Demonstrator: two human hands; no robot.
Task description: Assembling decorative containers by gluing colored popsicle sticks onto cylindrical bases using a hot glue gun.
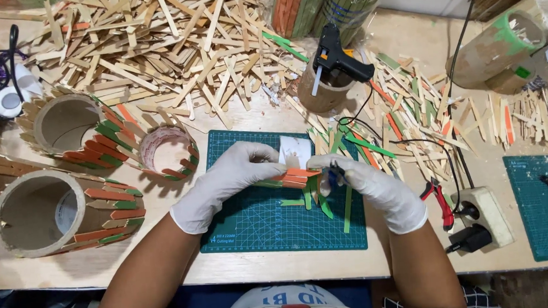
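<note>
Wooden table buried in sticks (pixel 156 47) far left, green mat (pixel 252 217) near centre. Your left hand (pixel 225 181) pinches a small tube (pixel 297 171) clad in orange and green sticks over the mat. Your right hand (pixel 376 189) closes on a dark tool (pixel 335 169) beside it; keep that tube steady and square.
</note>
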